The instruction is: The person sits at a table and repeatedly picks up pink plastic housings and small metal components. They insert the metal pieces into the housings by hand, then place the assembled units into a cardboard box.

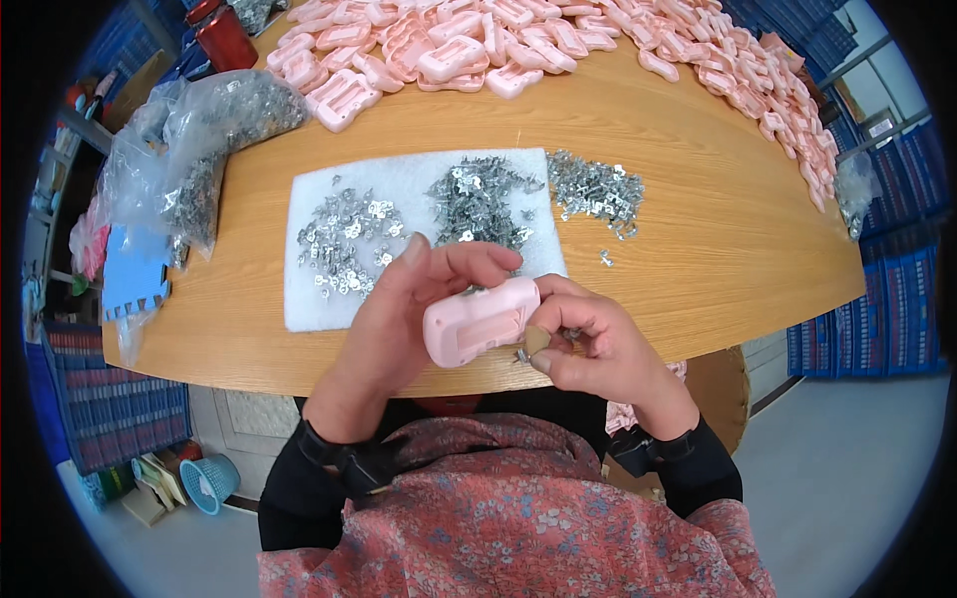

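A pale pink plastic casing (481, 321) with a recessed rectangular compartment is tilted in front of my chest, above the table's near edge. My left hand (399, 304) holds it from the left and behind, with the thumb raised off it. At the casing's right end, my right hand (603, 344) pinches a small shiny metal piece (522, 356). Something tan covers a fingertip of that hand. Beyond my hands, a white foam sheet (304, 249) bears two heaps of small metal pieces, a looser heap (349, 239) and a denser heap (478, 204).
Another metal pile (598, 189) lies right of the sheet on the wooden table (718, 229). Pink casings (449, 55) are heaped along the far edge and far right. At left are a clear bag (204, 140) of metal parts, a red jar (221, 38) and a blue foam mat (135, 274).
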{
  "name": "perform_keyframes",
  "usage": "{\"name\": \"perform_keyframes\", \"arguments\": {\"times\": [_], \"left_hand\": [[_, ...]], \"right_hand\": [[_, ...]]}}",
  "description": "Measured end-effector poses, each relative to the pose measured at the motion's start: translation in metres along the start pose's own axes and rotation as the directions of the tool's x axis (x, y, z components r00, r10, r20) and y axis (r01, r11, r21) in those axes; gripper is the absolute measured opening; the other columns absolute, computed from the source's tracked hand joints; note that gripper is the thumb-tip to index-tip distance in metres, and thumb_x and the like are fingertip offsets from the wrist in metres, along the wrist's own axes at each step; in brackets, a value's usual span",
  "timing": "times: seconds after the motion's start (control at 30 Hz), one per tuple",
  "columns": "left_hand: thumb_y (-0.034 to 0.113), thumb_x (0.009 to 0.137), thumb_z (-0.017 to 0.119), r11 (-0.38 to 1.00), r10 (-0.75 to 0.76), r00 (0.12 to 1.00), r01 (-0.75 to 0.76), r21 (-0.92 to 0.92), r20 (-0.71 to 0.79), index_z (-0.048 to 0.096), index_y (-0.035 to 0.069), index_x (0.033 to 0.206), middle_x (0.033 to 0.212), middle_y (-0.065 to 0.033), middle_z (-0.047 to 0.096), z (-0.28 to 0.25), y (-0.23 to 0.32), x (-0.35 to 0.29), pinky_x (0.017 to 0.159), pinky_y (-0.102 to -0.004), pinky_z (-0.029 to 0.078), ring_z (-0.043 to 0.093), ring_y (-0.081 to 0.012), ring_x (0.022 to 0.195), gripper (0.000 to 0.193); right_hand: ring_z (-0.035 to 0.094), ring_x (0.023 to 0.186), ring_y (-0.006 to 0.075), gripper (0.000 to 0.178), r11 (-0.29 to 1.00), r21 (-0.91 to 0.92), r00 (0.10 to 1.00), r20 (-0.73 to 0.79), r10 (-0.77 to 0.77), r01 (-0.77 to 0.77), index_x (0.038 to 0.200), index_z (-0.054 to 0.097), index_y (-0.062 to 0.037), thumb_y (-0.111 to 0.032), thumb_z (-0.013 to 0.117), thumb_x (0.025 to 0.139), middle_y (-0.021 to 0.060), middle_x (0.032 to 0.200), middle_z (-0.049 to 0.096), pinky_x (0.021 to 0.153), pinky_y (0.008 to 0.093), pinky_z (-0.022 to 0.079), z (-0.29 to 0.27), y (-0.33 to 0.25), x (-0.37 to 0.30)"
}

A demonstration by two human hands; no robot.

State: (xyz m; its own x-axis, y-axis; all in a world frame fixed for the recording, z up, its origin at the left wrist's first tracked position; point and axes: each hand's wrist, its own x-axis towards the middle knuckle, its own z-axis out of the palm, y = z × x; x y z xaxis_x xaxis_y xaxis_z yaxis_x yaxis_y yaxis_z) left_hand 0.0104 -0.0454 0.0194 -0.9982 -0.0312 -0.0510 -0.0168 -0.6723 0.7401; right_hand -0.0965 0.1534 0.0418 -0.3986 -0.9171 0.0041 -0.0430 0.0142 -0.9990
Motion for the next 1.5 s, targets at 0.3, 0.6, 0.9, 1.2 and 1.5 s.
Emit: {"name": "perform_keyframes", "arguments": {"times": [0.3, 0.6, 0.9, 1.2, 1.5], "left_hand": [[0.034, 0.105, 0.043, 0.915, -0.373, 0.926, 0.355, 0.190, 0.066, 0.027, 0.008, 0.154, 0.117, -0.0122, 0.060, 0.003, 0.011, -0.006, 0.083, -0.0340, 0.054, 0.066, -0.0228, 0.091, 0.058], [0.037, 0.108, 0.028, 0.947, -0.315, 0.948, 0.310, -0.086, -0.043, 0.036, 0.008, 0.146, 0.105, -0.0148, 0.062, -0.001, -0.018, -0.006, 0.074, -0.0415, 0.058, 0.067, -0.0267, 0.085, 0.048], [0.031, 0.107, 0.030, 0.943, -0.331, 0.931, 0.330, -0.037, -0.156, 0.035, 0.007, 0.145, 0.107, -0.0143, 0.062, 0.007, -0.029, -0.004, 0.078, -0.0410, 0.059, 0.068, -0.0249, 0.085, 0.045], [0.028, 0.105, 0.029, 0.944, -0.305, 0.937, 0.322, 0.079, -0.168, 0.033, 0.006, 0.146, 0.109, -0.0149, 0.063, 0.007, -0.034, -0.001, 0.079, -0.0382, 0.059, 0.068, -0.0248, 0.087, 0.046], [0.027, 0.105, 0.026, 0.958, -0.285, 0.950, 0.286, -0.005, -0.127, 0.033, 0.005, 0.146, 0.110, -0.0168, 0.064, 0.002, -0.035, -0.003, 0.080, -0.0389, 0.058, 0.069, -0.0276, 0.086, 0.047]], "right_hand": [[0.058, 0.089, 0.0142, 0.011, 0.972, -0.236, 0.992, -0.121, -0.047, 0.017, 0.088, 0.063, -0.0013, -0.001, 0.068, 0.079, 0.0086, 0.111, 0.059, 0.078, 0.0281, 0.048, 0.004, -0.009, -0.001], [0.063, 0.073, 0.0170, 0.011, 0.862, -0.507, 0.923, -0.341, -0.180, -0.019, 0.087, 0.063, 0.0003, -0.004, 0.071, 0.081, 0.0083, 0.084, 0.060, 0.063, 0.0294, 0.051, 0.014, 0.007, 0.010], [0.060, 0.072, 0.0292, 0.012, 0.664, -0.748, 0.919, -0.262, -0.294, -0.001, 0.082, 0.064, -0.0040, -0.006, 0.074, 0.075, 0.0089, 0.073, 0.061, 0.064, 0.0378, 0.049, 0.015, 0.014, 0.015], [0.061, 0.065, 0.0261, 0.015, 0.746, -0.644, 0.948, -0.314, -0.056, -0.170, 0.084, 0.062, -0.0022, -0.012, 0.074, 0.082, 0.0108, 0.071, 0.059, 0.059, 0.0363, 0.049, 0.013, 0.004, 0.011], [0.052, 0.065, 0.0070, 0.017, 0.878, -0.395, 0.931, -0.340, 0.134, -0.271, 0.099, 0.058, 0.0000, -0.011, 0.069, 0.092, 0.0013, 0.074, 0.055, 0.059, 0.0238, 0.045, 0.012, 0.011, 0.012]]}}
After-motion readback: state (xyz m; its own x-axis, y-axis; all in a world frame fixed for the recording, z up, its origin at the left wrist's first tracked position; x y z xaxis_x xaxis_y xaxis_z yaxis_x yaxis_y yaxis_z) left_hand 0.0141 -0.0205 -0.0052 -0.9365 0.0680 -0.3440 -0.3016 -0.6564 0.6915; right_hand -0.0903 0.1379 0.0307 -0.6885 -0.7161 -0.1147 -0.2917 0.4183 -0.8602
